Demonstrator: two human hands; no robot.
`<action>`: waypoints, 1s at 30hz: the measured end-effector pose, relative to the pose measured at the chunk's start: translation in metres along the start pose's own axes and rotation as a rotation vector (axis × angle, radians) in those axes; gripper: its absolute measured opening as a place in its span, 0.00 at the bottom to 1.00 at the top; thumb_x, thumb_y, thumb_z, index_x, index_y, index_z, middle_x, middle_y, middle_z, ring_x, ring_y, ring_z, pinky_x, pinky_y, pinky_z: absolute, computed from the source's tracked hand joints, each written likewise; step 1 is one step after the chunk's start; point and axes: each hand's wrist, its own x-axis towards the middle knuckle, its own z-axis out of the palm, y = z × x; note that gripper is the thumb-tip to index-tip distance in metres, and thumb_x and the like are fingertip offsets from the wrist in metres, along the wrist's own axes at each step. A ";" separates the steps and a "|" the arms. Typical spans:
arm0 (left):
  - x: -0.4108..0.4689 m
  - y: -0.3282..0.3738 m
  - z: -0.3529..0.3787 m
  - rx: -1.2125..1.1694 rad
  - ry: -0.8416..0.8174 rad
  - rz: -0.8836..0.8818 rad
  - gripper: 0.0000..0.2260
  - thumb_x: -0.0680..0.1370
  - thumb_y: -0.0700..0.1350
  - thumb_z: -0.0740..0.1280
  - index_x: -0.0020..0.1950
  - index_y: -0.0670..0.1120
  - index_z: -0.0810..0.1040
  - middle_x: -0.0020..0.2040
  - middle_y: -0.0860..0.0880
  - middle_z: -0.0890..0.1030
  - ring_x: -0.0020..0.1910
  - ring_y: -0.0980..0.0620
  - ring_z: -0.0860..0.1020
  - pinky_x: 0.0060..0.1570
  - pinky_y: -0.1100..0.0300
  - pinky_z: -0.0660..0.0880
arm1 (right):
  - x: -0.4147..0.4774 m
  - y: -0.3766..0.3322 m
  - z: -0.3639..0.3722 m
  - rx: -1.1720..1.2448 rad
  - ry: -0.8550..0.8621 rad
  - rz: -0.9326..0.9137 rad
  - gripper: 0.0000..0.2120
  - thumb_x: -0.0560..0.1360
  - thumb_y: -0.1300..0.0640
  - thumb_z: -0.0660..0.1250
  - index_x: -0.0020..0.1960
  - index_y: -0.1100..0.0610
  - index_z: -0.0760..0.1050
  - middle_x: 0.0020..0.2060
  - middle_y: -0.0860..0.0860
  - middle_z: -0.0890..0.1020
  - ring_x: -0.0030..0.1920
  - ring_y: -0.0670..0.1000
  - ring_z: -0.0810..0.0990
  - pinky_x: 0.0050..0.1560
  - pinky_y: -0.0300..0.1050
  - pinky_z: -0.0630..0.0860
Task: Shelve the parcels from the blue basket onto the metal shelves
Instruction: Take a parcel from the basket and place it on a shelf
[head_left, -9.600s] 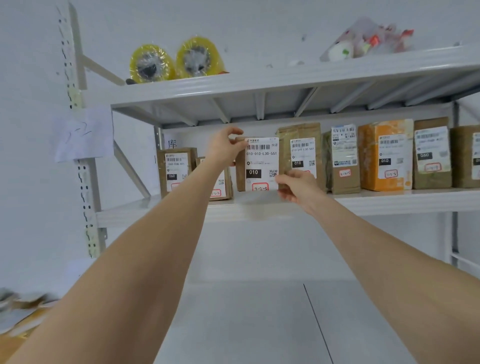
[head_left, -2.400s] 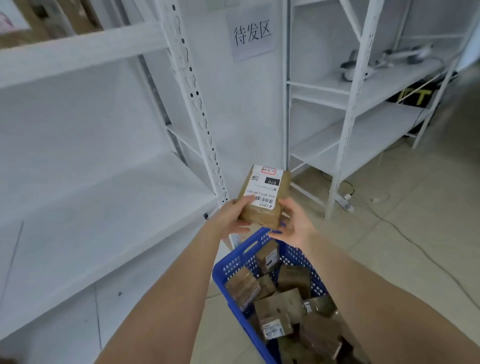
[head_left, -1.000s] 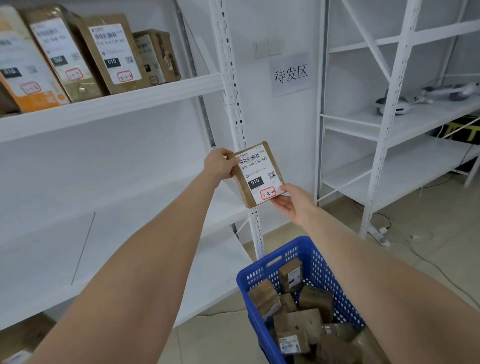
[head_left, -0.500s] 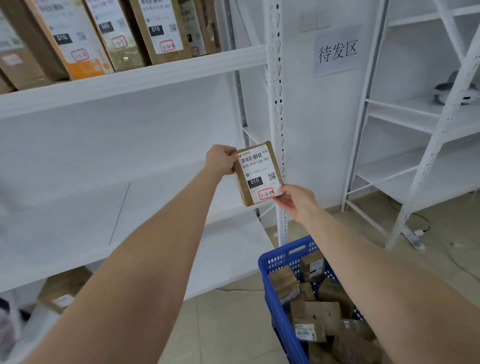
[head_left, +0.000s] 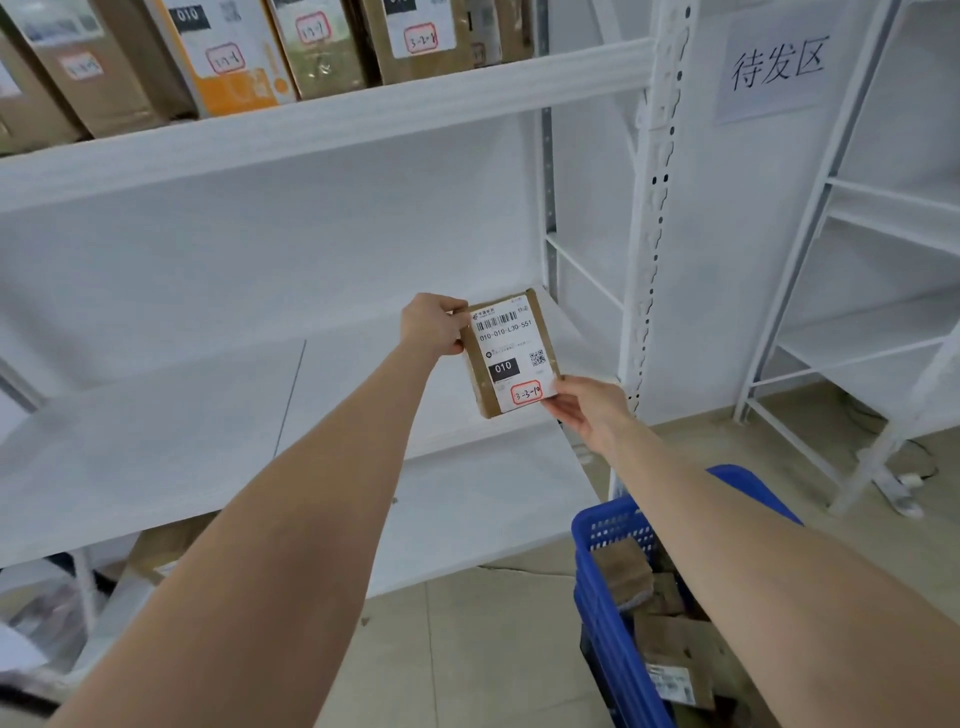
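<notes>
A small brown parcel (head_left: 480, 387) is held upright between both hands, with its label (head_left: 506, 338) turned toward the camera, in front of a bare shelf board (head_left: 182, 441). The left hand (head_left: 434, 325) is curled round the upper left edge. The lower right corner is pinched by the right hand (head_left: 587, 408) between thumb and fingers. The blue basket (head_left: 608, 623), with more parcels in it, stands below the right fingers. Filed parcels (head_left: 234, 57) are lined up on the upper shelf (head_left: 322, 130), above the left fingers. The handwritten code beside the right thumb is best read first and matched to a slot. The parcel should then be stood label outward and released only once its bottom edge is borne by the board.
</notes>
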 end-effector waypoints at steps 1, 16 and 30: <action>0.006 -0.003 -0.002 -0.003 0.002 -0.005 0.13 0.78 0.37 0.66 0.62 0.41 0.79 0.56 0.41 0.80 0.46 0.41 0.82 0.51 0.52 0.80 | 0.004 0.002 0.004 -0.006 0.000 -0.001 0.06 0.73 0.72 0.68 0.49 0.67 0.77 0.49 0.63 0.83 0.50 0.58 0.82 0.55 0.49 0.80; 0.086 -0.026 0.107 -0.089 -0.034 -0.030 0.11 0.76 0.34 0.68 0.57 0.42 0.81 0.48 0.42 0.80 0.40 0.46 0.78 0.43 0.59 0.79 | 0.133 -0.010 -0.042 -0.385 0.282 -0.143 0.08 0.74 0.73 0.65 0.50 0.68 0.80 0.49 0.60 0.82 0.47 0.56 0.82 0.53 0.44 0.79; 0.157 -0.070 0.181 -0.092 -0.002 -0.057 0.13 0.71 0.34 0.72 0.53 0.45 0.83 0.51 0.45 0.82 0.53 0.47 0.81 0.53 0.52 0.79 | 0.236 0.012 -0.054 -0.717 0.151 -0.151 0.18 0.74 0.69 0.59 0.53 0.50 0.78 0.51 0.50 0.83 0.50 0.52 0.79 0.52 0.47 0.77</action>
